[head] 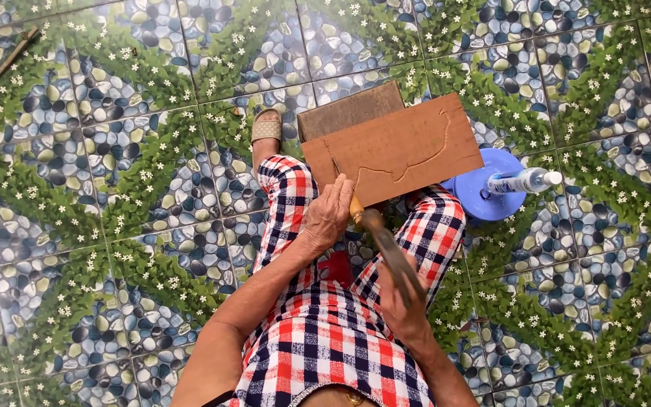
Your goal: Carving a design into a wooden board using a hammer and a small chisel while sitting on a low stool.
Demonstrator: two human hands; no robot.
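Across the lap rests a brown wooden board [393, 151] with a carved line, just above both hands. Left hand [328, 215] grips a chisel [354, 207] against it; right hand [401, 301] clasps a blurred mallet [393, 252]. Right of the board, a white bottle [523, 181] lies on a blue stool [484, 197], partly hidden.

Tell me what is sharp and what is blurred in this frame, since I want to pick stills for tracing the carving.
Head view: even daylight, no glare, hardly any shadows. The wooden board and its carved groove are crisp, as are the floor tiles. The left hand on the chisel is fairly sharp; the mallet in the right hand is motion-smeared.
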